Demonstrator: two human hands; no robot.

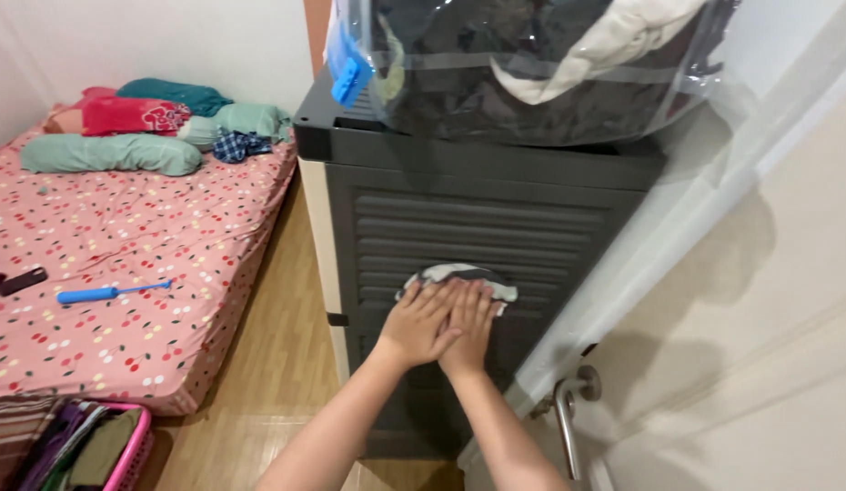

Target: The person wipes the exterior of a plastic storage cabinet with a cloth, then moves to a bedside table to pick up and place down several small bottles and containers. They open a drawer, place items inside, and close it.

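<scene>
A grey-and-white striped cloth is pressed flat against the louvered door of a dark grey plastic cabinet. Both my hands lie on the cloth, side by side and overlapping. My left hand comes in from the lower left, and its fingers rest partly over my right hand. The fingers of both hands are stretched out flat, and they hide the lower half of the cloth. A clear plastic bag stuffed with dark and cream clothes sits on top of the cabinet, with a blue clip at its left corner.
A mattress with a pink cherry-print sheet lies on the wooden floor at left, bearing pillows, a blue-handled tool and a black object. A pink basket of clothes stands at bottom left. A door with a metal handle is close on the right.
</scene>
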